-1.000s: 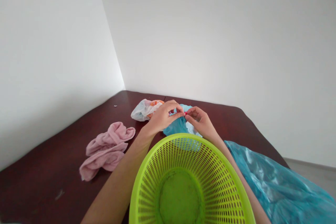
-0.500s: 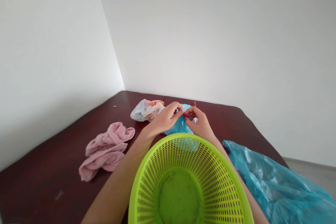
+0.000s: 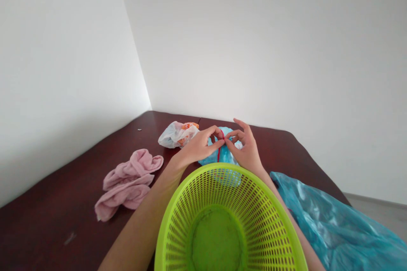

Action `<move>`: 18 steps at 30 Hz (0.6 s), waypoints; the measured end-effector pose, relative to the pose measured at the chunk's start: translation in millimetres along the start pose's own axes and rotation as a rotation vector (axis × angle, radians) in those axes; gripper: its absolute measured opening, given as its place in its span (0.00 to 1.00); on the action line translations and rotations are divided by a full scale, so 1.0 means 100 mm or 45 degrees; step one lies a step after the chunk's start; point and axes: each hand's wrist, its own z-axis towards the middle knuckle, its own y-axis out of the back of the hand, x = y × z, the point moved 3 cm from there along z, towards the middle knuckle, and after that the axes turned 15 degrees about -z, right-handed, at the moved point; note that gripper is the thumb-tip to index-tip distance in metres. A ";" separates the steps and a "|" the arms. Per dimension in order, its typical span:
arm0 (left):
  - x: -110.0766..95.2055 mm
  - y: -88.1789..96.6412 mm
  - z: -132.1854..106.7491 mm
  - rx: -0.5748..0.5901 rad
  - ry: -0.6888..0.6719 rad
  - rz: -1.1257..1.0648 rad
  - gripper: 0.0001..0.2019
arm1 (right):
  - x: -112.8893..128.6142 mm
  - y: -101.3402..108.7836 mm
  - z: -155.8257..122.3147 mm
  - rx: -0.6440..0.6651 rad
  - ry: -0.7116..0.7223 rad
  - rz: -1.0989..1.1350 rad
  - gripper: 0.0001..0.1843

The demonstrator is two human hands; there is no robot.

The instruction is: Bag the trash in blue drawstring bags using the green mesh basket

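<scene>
Beyond the green basket's far rim, my left hand point(image 3: 204, 144) pinches a thin red string point(image 3: 218, 153) between thumb and fingertips. My right hand point(image 3: 246, 146) pinches the same string right beside it, its little finger lifted. The string hangs down over a small blue plastic bag point(image 3: 208, 159), which lies on the table beneath both hands. Part of that bag is hidden by my hands and the basket. The green basket point(image 3: 173, 203), with slotted walls and nothing inside, stands between my forearms.
A pink cloth point(image 3: 129, 182) lies crumpled on the dark red table point(image 3: 57, 203) at left. A white plastic bag with orange print point(image 3: 178, 134) rests behind my left hand. A large blue plastic bag point(image 3: 337, 220) spreads over the right edge. White walls point(image 3: 241, 42) stand behind.
My right hand has opened up a little, its outer fingers rising. The red string now hangs down between the hands, where before only a bunched red bit showed.
</scene>
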 end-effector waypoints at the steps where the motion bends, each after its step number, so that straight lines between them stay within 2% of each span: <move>1: 0.02 0.00 0.00 0.011 -0.004 -0.024 0.07 | -0.01 -0.01 0.00 0.006 0.011 0.005 0.37; 6: 0.12 0.03 0.00 0.039 -0.005 -0.064 0.09 | -0.07 -0.06 -0.02 -0.004 -0.014 0.051 0.33; 8: 0.13 0.03 0.01 0.027 -0.006 -0.027 0.07 | -0.09 -0.09 -0.01 -0.033 -0.024 0.065 0.32; 11: 0.13 0.05 0.01 -0.015 -0.019 0.108 0.03 | -0.10 -0.09 0.00 -0.138 -0.036 0.075 0.28; 14: 0.10 0.06 0.00 -0.011 -0.062 0.233 0.02 | -0.08 -0.05 0.01 -0.243 -0.076 0.103 0.26; 18: 0.07 0.04 -0.02 0.028 -0.102 0.320 0.08 | -0.04 0.01 0.03 -0.319 -0.134 0.161 0.23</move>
